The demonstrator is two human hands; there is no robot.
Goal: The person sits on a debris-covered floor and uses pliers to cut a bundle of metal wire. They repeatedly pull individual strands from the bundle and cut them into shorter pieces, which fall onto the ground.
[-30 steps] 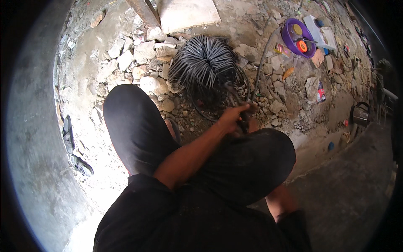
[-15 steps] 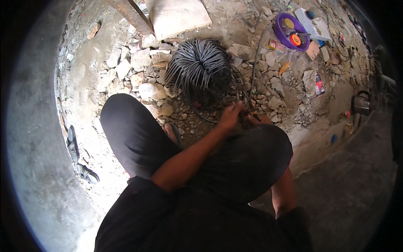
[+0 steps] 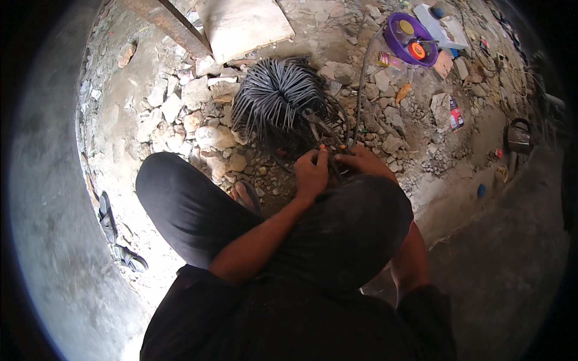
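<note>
The left hand [image 3: 312,172] has drawn a little nearer the body than it was half a second ago and now stands more upright, thumb uppermost, while the right hand [image 3: 364,161] shows more fully beyond the knee [image 3: 367,207]; the 2 hands sit side by side, a narrow gap between them. With this shift, a dark metal tool [image 3: 315,123] with 2 legs and orange-tipped ends shows more plainly just beyond both hands, so the work seems to call on both of them together. The left hand looks closed on 1 orange end; the fingers of the right hand lie curled at the other, but I cannot tell whether they grip it. The tool's long axis runs away from the person and slightly leftward, its far end pointing toward the near right edge of a grey cable coil [image 3: 274,90], which lies beyond the left hand; whether they touch is unclear. The coil's strands fan outward from a dark middle and drop down its sides. Between the hands runs a dark strip [image 3: 336,168], too dim to identify. A loose dark cable [image 3: 360,90] stretches away beyond the right hand, and farther off to that hand's right lies a purple basin [image 3: 391,39]. Pale stones [image 3: 211,137] spread left of the left hand.
</note>
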